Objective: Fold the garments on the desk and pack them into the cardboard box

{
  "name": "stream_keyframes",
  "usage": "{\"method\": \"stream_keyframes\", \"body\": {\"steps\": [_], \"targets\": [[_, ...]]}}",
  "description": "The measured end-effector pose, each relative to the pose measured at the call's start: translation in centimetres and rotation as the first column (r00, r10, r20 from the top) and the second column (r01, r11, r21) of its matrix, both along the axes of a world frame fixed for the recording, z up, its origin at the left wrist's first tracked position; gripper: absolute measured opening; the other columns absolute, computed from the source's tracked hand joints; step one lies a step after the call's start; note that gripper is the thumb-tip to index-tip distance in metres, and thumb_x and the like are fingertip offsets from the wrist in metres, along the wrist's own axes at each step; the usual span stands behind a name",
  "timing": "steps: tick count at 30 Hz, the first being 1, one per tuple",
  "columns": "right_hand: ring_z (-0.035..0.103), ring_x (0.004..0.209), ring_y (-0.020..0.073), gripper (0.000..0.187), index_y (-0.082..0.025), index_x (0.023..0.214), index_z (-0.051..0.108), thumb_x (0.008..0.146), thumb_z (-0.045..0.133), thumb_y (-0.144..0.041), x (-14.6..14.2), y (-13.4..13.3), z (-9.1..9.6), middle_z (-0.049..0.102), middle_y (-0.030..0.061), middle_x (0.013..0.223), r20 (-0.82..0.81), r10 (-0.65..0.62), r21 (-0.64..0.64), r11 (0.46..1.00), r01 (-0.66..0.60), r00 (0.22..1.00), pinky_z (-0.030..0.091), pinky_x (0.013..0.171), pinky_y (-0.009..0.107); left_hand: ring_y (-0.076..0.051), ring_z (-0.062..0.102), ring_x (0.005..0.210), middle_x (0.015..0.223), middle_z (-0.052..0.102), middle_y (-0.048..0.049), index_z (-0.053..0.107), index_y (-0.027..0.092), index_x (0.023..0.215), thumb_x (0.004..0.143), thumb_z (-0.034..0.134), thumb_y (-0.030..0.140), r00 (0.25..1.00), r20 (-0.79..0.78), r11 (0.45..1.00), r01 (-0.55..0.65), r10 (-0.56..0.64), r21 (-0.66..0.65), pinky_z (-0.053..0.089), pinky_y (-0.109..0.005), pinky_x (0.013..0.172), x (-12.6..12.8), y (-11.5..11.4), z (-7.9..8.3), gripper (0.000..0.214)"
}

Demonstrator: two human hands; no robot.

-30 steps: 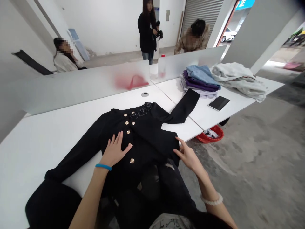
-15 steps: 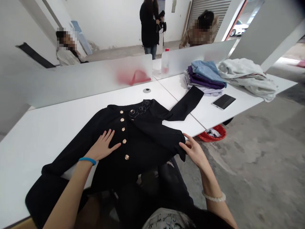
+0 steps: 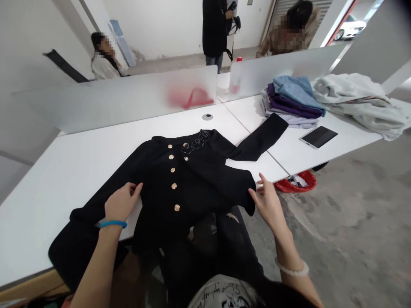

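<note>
We are pinching the black jacket [image 3: 205, 184] at its side edge with the left hand [image 3: 121, 202], thumb and forefinger meeting on the cloth. The right hand [image 3: 269, 206] is resting its thumb against the opposite edge, forefinger standing off; whether its other fingers are gripping, we cannot tell. Jacket is lying front up between both sets of fingers, gold buttons [image 3: 174, 186] running nearer the left ones, body spread on the white table [image 3: 90, 158], lower part overhanging the near edge. We are noting a slide risk: a hard tug by either hand could be drawing it off toward us, overhang adding weight. Uneven pulling could be creasing the front. Past and below the right fingers, a red-lined bin [image 3: 314, 183] is holding pale crumpled scraps [image 3: 296, 182], not identifiable. Farther out, a dark-screened device [image 3: 319, 137] is lying near folded clothes [image 3: 296, 90].
</note>
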State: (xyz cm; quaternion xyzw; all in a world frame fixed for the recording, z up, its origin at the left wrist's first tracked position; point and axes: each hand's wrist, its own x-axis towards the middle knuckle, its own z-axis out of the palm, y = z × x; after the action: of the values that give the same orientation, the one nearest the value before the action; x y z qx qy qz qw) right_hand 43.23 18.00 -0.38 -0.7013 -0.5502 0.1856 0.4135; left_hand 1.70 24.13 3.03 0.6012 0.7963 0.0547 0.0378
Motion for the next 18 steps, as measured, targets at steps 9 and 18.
{"method": "stream_keyframes", "body": {"steps": [9, 18], "targets": [[0.057, 0.067, 0.0142, 0.029, -0.020, 0.090, 0.065, 0.085, 0.055, -0.047, -13.7, -2.6, -1.2, 0.062, 0.0011, 0.072, -0.443, 0.611, -0.193, 0.650, -0.735, 0.656, 0.044, 0.065, 0.025, -0.030, 0.060, 0.070, 0.069, 0.060, -0.0096, 0.048, 0.021, 0.076, 0.086, 0.027, 0.061, 0.999, 0.013, 0.993, 0.033, -0.032, -0.113, 0.037, -0.033, 0.057, -0.4, 4.2, -0.9, 0.046], [0.030, 0.061, 0.0088, 0.029, -0.021, 0.066, 0.037, 0.078, 0.057, -0.039, -16.1, -3.0, 0.1, 0.033, -0.0053, 0.064, -0.792, 0.481, -0.022, 0.593, -0.805, 0.376, 0.028, 0.055, 0.021, -0.014, 0.044, 0.056, 0.059, 0.037, 0.0034, 0.030, 0.023, 0.063, 0.077, 0.044, 0.064, 0.843, 0.515, 0.976, 0.213, -0.158, -0.050, 0.037, -0.027, 0.056, -3.8, 4.7, -0.8, 0.045]]}}
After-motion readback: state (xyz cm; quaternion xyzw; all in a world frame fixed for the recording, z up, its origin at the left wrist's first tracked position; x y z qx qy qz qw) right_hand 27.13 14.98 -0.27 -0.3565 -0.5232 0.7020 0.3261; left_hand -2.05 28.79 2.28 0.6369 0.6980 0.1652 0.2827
